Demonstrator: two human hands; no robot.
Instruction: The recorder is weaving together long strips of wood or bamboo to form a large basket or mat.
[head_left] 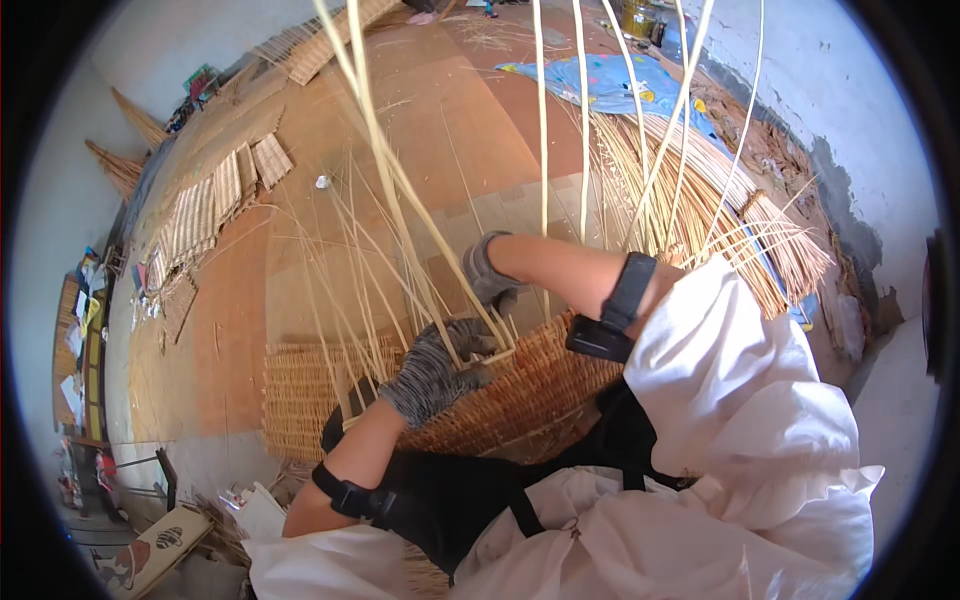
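A half-woven wicker basket (520, 390) lies across my lap, its tan weave running left to right. Long pale rods rise from its upper edge. My left hand (435, 372), in a grey knitted glove, is closed at that edge around a wicker rod (507, 338) that bends sharply there. Just above and to the right, my right hand (488, 272), gloved alike, curls its fingers on the far side of the basket edge beside the tall rods. What those fingers hold is hidden. Black straps with small boxes sit on both forearms.
A big bundle of pale rods (690, 190) lies at the right, partly under a blue patterned cloth (610, 82). Woven mats (215, 205) lie on the board-covered floor at left. A white wall (820, 90) stands at right. Boxes and clutter (160, 550) fill the lower left.
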